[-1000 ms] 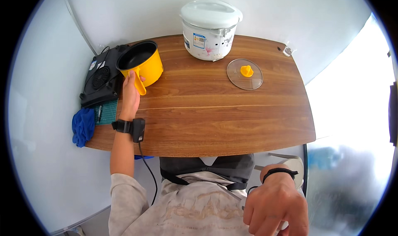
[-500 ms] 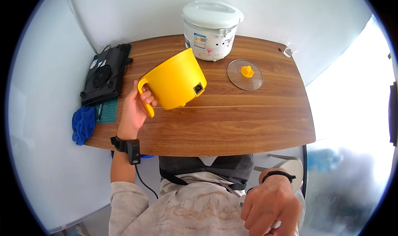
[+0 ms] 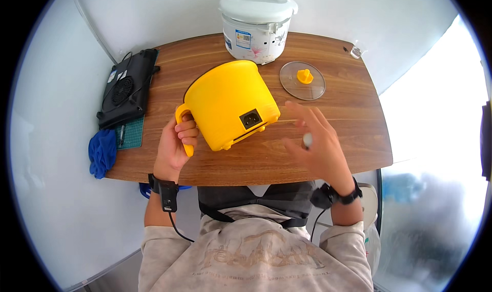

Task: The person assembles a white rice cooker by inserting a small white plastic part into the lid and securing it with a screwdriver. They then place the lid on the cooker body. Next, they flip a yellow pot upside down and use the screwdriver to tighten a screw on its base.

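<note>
My left hand (image 3: 177, 143) is wrapped round the handle of a yellow electric cooking pot (image 3: 228, 99). The pot hangs tilted above the wooden table, its black power socket (image 3: 250, 118) facing me; its inside is hidden. To the right of the pot, my right hand (image 3: 320, 146) has its thumb and forefinger apart. A small white rounded object (image 3: 307, 140) shows inside that hand, too covered to name. Beyond it, a round glass lid (image 3: 289, 87) with a yellow knob lies flat on the table.
A white rice cooker (image 3: 256, 33) stands at the back of the table (image 3: 348, 143). On the left, a black device with a fan (image 3: 122, 92) lies over a green cutting mat (image 3: 132, 133), beside a blue cloth (image 3: 102, 151). A small clear glass (image 3: 356, 51) is at the far right.
My right hand has come up from low near my body to beside the pot, with the white object. The pot has moved slightly nearer and right, its socket turned more toward me.
</note>
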### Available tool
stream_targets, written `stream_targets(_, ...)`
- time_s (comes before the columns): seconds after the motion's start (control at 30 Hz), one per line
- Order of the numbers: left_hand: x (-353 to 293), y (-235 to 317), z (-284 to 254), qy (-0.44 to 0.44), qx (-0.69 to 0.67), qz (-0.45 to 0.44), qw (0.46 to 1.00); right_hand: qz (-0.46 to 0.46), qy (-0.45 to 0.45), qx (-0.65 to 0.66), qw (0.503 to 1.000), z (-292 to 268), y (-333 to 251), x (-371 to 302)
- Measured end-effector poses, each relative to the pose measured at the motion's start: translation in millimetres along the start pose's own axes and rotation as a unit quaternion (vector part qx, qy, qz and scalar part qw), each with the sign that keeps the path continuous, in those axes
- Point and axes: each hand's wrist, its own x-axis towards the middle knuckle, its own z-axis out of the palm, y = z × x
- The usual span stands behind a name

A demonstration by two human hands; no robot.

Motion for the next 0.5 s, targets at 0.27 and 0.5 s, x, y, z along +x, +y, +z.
stream_targets(0.27, 7, -13, -5, -0.03, -0.018, -0.051, 0.998, 0.03, -0.054, 0.037, 0.997, 33, 53, 21)
stream_targets(0.5, 0, -18, -3, 0.067, 0.437, 0.07, 0.894, 0.094, -0.088, 0.005, 0.992, 10, 27, 27)
